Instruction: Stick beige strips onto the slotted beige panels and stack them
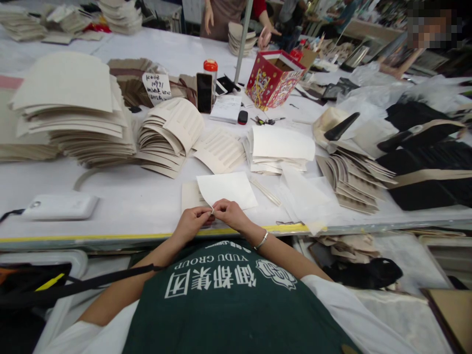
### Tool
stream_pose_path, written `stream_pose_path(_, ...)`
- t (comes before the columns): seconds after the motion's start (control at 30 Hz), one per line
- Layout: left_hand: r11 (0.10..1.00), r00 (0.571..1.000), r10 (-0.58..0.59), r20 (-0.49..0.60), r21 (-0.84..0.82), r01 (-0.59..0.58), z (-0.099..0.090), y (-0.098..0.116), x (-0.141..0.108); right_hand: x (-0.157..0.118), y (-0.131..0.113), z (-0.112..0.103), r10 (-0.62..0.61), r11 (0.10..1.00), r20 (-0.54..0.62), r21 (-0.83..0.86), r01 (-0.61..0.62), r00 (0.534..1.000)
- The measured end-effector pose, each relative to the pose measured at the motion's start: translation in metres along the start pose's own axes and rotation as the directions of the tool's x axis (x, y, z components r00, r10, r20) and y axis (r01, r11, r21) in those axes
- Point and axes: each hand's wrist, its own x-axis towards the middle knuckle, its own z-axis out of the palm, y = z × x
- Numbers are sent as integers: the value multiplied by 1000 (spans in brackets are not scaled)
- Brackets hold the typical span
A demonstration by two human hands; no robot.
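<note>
The table [129,196] spans the view. From the hands, the tall stack [73,113] stands at ten o'clock, the red box [273,81] at one, and the white sheet [230,189] just beyond the fingers, at twelve to one, partly over a beige piece [190,194]. The white device [61,205] lies at nine, the phone [204,93] stands upright at twelve. Left hand [191,222] and right hand [231,215] meet fingertip to fingertip, both closed in a pinch on the sheet's near edge; the exact hold of each finger is too small to tell.
</note>
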Motion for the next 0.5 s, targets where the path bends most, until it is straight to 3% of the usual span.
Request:
stream_pose_path(0.2,989,992,-125,0,-81,124,5,0,3,-1,2,3,-38,998,7,43,37,999)
stream_pose_path(0.3,976,981,-190,-43,-120,184,2,2,5,1,3,-7,7,976,-30,219,0,1000)
stream_pose_path(0.4,973,967,-207,-149,-132,188,-14,3,4,2,5,-35,141,856,-105,513,-68,985)
stream_pose_path(0.5,979,964,-196,-179,-91,182,-31,7,0,3,8,-64,224,734,-112,673,-92,968)
